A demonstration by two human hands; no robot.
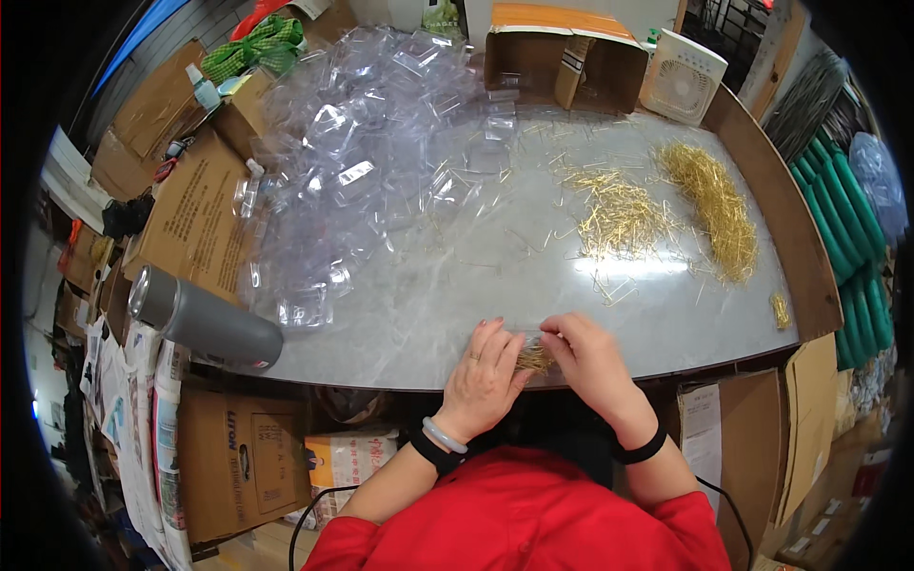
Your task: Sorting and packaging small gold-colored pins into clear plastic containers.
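Note:
At the table's near edge my left hand point(484, 373) is curled around a small bundle of gold wire hooks point(533, 359), which seems to lie in a clear plastic box point(531, 339). Most of that box is hidden by my fingers. My right hand point(583, 354) closes thumb and fingers at the box's right edge. Farther right on the table lie a loose heap of gold hooks point(624, 214) and a denser long pile of them point(714, 209). A big mound of clear plastic boxes point(367, 143) covers the left and far left.
A grey tumbler point(205, 319) lies at the table's left edge, beside a cardboard carton point(195, 214). An open cardboard box point(609, 71) and a white fan point(684, 78) stand at the back. One small gold bundle point(781, 311) sits near the brown right-hand rim point(790, 219).

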